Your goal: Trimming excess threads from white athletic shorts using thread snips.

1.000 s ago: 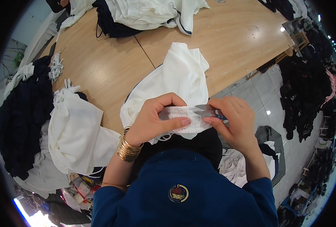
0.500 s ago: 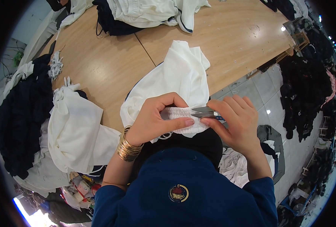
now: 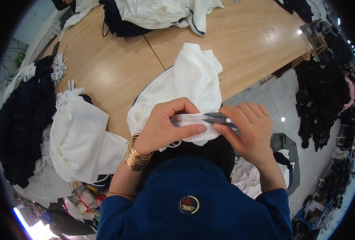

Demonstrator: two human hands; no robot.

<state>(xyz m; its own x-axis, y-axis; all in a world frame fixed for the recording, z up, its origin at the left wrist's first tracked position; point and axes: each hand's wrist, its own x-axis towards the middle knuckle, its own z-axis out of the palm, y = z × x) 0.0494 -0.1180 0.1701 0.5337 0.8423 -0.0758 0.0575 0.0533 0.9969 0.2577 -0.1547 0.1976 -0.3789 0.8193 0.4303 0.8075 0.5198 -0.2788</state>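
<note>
White trousers (image 3: 193, 80) with a gathered elastic waistband lie over the table's near edge, their waist end toward me. My left hand (image 3: 171, 126) pinches the waistband (image 3: 189, 119) between thumb and fingers; gold bangles ring that wrist. In my right hand (image 3: 245, 130) are small thread snips (image 3: 216, 117), held between thumb and fingers. Their two grey blades point left, slightly apart, with the tips at the waistband's fabric beside my left thumb. Any thread at the tips is too small to make out. A white drawstring (image 3: 171, 145) hangs below the band.
More white garments (image 3: 79, 136) hang over the table's left edge beside a dark blue pile (image 3: 23, 124). Folded white clothes (image 3: 149, 14) lie on dark ones at the far side of the wooden table (image 3: 257, 44). A grey container (image 3: 285, 146) with white cloth stands at lower right.
Almost nothing differs. Both hands keep their hold, and the snips stay at the waistband with at most a tiny shift.
</note>
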